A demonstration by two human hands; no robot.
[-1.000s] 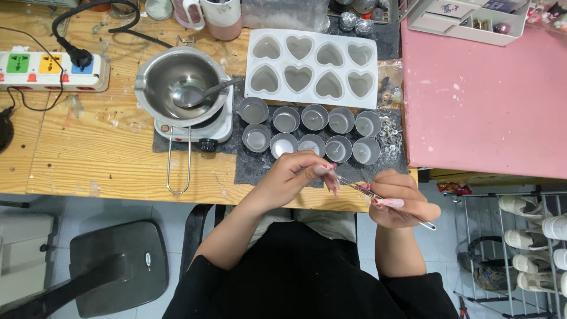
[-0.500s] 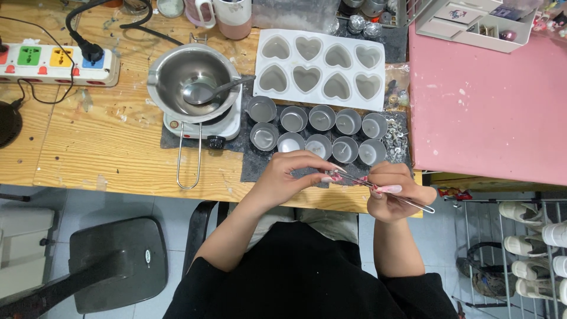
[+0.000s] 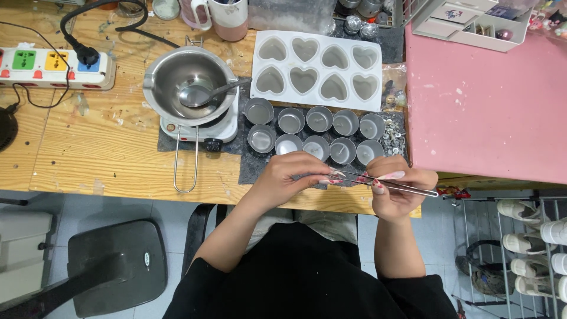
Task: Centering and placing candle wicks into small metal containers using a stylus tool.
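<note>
My right hand [image 3: 397, 192] grips long metal tweezers [image 3: 387, 182] that point left over the table's front edge. My left hand [image 3: 292, 173] pinches at the tweezers' tip; whatever sits between the fingers is too small to make out. Just beyond both hands stand two rows of small round metal cups [image 3: 316, 133] on a dark mat [image 3: 254, 168]. Behind them lies a white silicone mould [image 3: 316, 70] with heart-shaped cavities.
A steel pot [image 3: 188, 82] with a spoon [image 3: 207, 94] rests on a small hotplate [image 3: 201, 130] at the left. A power strip [image 3: 53, 68] lies far left, a pink-topped table [image 3: 490, 118] at the right, mugs [image 3: 227, 15] at the back. A black stool [image 3: 112, 266] stands below left.
Both hands stay together at the table's front edge with the tweezers; the view has shifted slightly, and the hands have barely moved.
</note>
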